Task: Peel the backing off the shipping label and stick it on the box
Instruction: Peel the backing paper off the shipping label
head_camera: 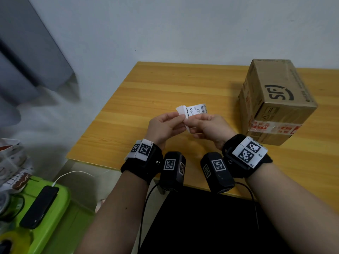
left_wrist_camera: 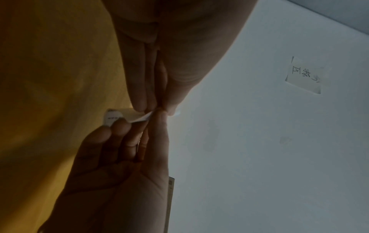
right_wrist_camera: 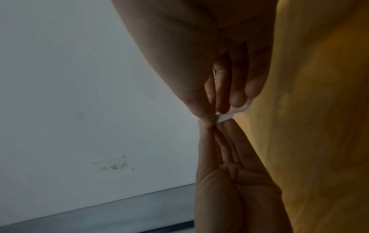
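Both hands hold a small white shipping label [head_camera: 197, 110] above the wooden table [head_camera: 146, 92]; its printed side with a barcode faces up. My left hand [head_camera: 180, 119] pinches a blank white flap [head_camera: 180, 109] that curls up at the label's left end. My right hand [head_camera: 189, 122] pinches the label's near edge just beside it, thumb tips almost touching. In the left wrist view the left hand [left_wrist_camera: 157, 110] grips the curled flap [left_wrist_camera: 139, 118]. The right wrist view shows the right hand [right_wrist_camera: 212, 121] on the label [right_wrist_camera: 226, 117]. The brown cardboard box [head_camera: 275, 99] stands to the right, apart from both hands.
A green bin [head_camera: 60, 208] at lower left carries a black phone [head_camera: 39, 206] on a white cable, with a yellow tape roll [head_camera: 16, 241] by it. A grey curtain [head_camera: 27, 57] hangs at left. A handwritten note [left_wrist_camera: 305, 75] is taped to the wall behind the table.
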